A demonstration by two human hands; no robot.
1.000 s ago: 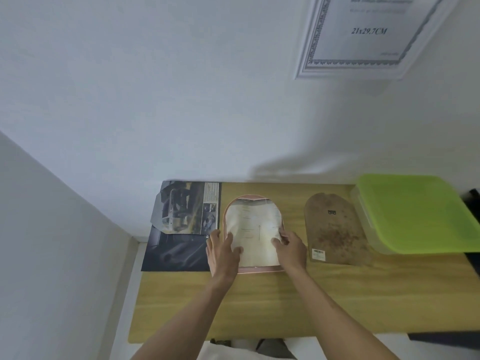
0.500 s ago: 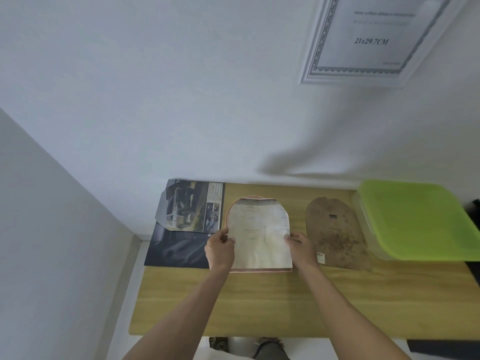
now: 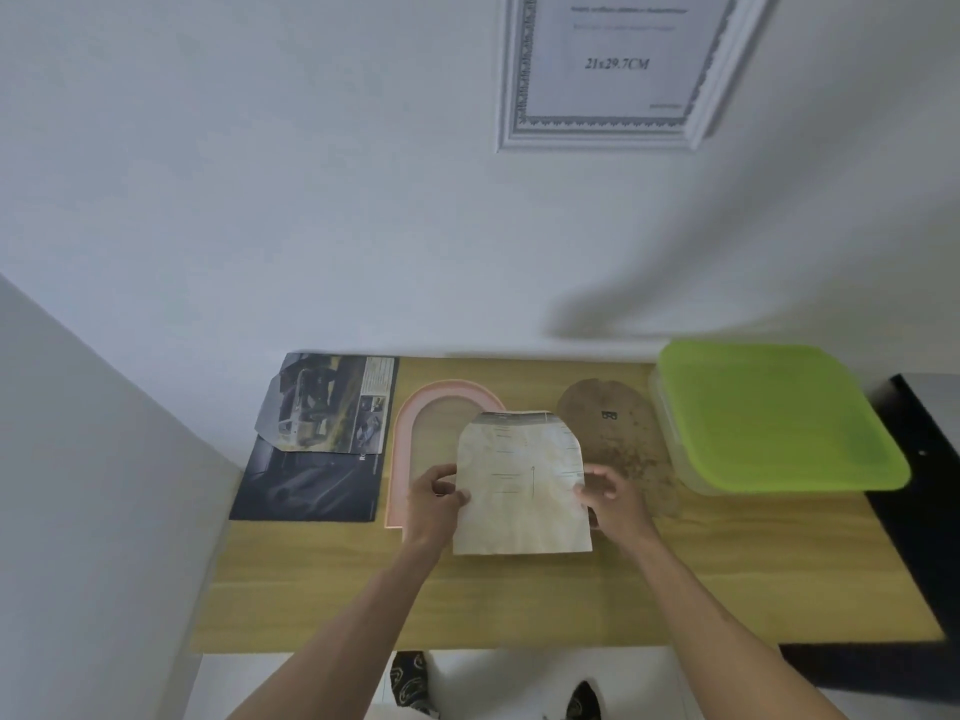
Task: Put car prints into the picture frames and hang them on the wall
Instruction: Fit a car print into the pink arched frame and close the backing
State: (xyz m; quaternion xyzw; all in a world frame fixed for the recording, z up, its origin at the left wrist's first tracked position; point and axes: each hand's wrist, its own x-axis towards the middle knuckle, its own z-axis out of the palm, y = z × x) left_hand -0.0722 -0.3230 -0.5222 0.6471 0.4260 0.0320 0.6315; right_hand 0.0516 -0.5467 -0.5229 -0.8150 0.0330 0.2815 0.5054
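A pale, arch-cut paper sheet [image 3: 521, 485] with faint lines is held above the wooden table, my left hand [image 3: 432, 498] pinching its left edge and my right hand [image 3: 609, 498] gripping its right edge. Behind and to its left lies a pink arch-shaped picture frame [image 3: 410, 433], its inside showing the table. A brown arch-shaped backing board [image 3: 618, 428] lies to the right. A car print [image 3: 327, 402] with trimmed corners rests on a dark car poster [image 3: 311, 480] at the left. A white rectangular frame [image 3: 605, 70] hangs on the wall.
A clear box with a green lid [image 3: 769, 413] stands at the table's right end. The wooden table [image 3: 519, 600] meets the white wall at the back. A dark object [image 3: 924, 459] sits past the right edge. Feet show below the front edge.
Both hands have lifted the pale sheet off the pink frame and shifted it right and toward me, uncovering the frame. The view has tilted, showing more of the wall frame.
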